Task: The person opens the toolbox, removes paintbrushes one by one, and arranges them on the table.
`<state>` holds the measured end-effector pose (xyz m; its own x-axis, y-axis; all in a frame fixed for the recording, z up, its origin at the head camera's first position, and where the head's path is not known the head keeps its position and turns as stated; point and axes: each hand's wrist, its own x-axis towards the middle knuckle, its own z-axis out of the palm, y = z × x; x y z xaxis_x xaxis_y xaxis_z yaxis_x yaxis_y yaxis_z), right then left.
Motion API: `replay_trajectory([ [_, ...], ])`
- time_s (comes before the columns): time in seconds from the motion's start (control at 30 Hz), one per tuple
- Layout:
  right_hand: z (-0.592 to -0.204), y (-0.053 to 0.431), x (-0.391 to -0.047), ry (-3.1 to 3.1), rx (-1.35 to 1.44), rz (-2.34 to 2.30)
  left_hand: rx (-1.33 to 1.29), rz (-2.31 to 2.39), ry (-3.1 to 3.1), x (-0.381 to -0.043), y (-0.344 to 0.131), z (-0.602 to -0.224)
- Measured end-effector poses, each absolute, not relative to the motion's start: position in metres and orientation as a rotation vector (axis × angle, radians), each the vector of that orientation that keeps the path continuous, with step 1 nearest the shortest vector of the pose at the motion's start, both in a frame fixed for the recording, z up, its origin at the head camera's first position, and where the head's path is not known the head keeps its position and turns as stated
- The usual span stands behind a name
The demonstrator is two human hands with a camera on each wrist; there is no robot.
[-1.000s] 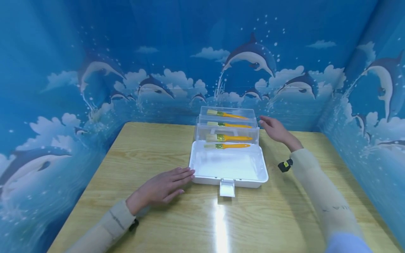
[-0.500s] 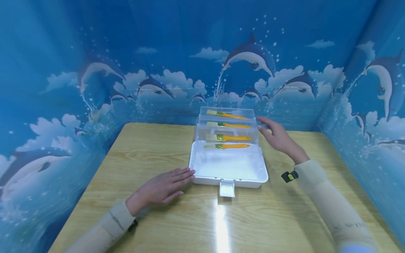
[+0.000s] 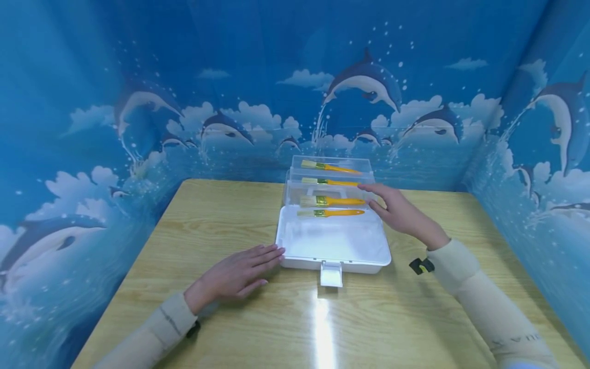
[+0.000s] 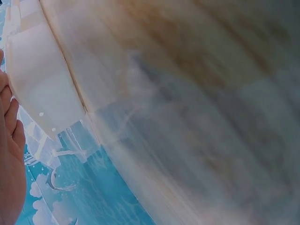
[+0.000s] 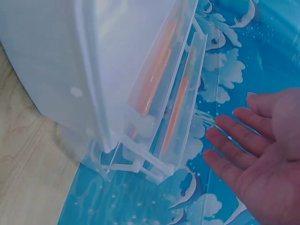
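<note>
- Left hand (image 3: 237, 273): laid flat, fingers extended and lightly together, grasping nothing; fingertips at the near left corner of the white case (image 3: 329, 241). Contact appears likely, apparently to steady it.
- White case: stands raised-tier on the wooden table (image 3: 221, 215), its front latch (image 3: 331, 277) released and hanging outward; base bare across its front portion.
- Right hand (image 3: 401, 211): fingers relaxed, thumb apart, nothing gripped; over the right ends of the clear trays (image 3: 292, 196) in the head view. Touch cannot be confirmed.
- Step in hand, judged: attending to the trays and their contents. Next move calls for fingertip accuracy at the tray ends, with the base kept still.
- Lowest brush (image 3: 343, 212): at the rear of the base; whether inside it or in a tray cannot be told.
- Third brush (image 3: 343, 202), second brush (image 3: 336, 182) and top brush (image 3: 336, 168): lie lengthwise, one per tier, yellow handles to the right.
</note>
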<state>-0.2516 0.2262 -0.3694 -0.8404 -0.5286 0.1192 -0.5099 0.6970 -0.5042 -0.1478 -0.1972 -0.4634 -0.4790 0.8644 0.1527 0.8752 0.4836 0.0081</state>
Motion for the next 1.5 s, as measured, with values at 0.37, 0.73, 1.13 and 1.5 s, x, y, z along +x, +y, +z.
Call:
replay_trajectory([
  [0.37,-0.369,0.215,-0.247,2.824,-1.011,-0.725,-1.534,-0.118,-2.565,-0.148,-0.198,-0.465],
  [0.73,-0.373,0.203,-0.254,2.753,-1.008,-0.603,-1.525,-0.121,-2.594,-0.147,-0.198,-0.463],
  [1.13,-0.378,0.188,-0.267,2.688,-1.02,-0.555,-1.522,-0.134,-2.611,-0.147,-0.198,-0.465],
  [1.5,-0.386,0.179,-0.281,2.668,-0.985,-0.519,-1.521,-0.149,-2.598,-0.147,-0.197,-0.463],
])
